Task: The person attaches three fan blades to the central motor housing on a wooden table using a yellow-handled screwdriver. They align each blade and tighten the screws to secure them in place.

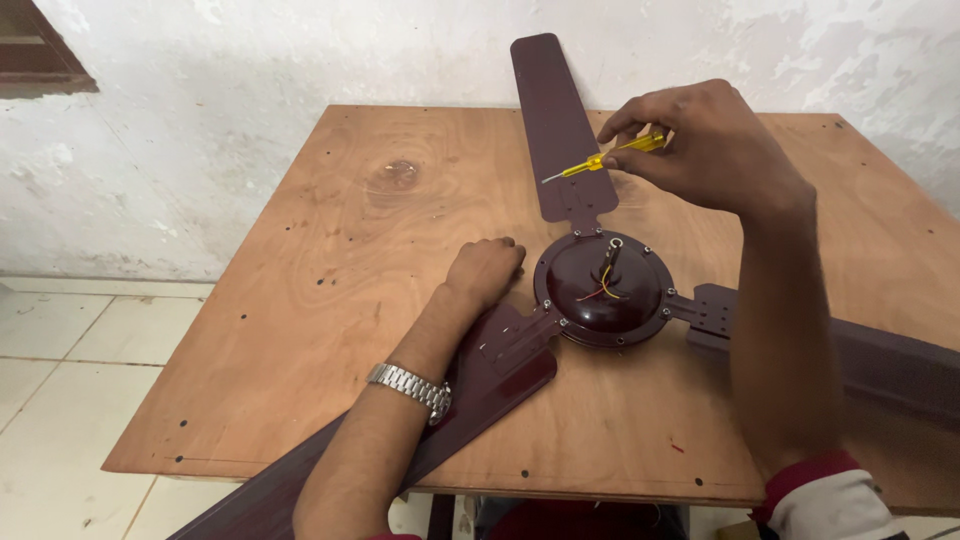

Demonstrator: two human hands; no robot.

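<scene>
A dark maroon ceiling fan lies on a wooden table [330,250], its round motor housing [603,290] facing up with red and yellow wires poking from the centre. Three blades spread out: one toward the far wall [552,120], one toward the near left [470,395], one to the right [880,365]. My right hand [700,145] hovers above the far blade's root, pinching a small yellow-handled screwdriver [603,160] with its tip pointing left and down. My left hand [485,272], with a metal watch on the wrist, rests curled on the table beside the near-left blade's bracket.
The table stands against a rough white plastered wall [250,90]. Pale floor tiles [70,380] lie to the left. The fan blades overhang the table's far edge, near edge and right side. A dark window frame [35,55] shows at the top left.
</scene>
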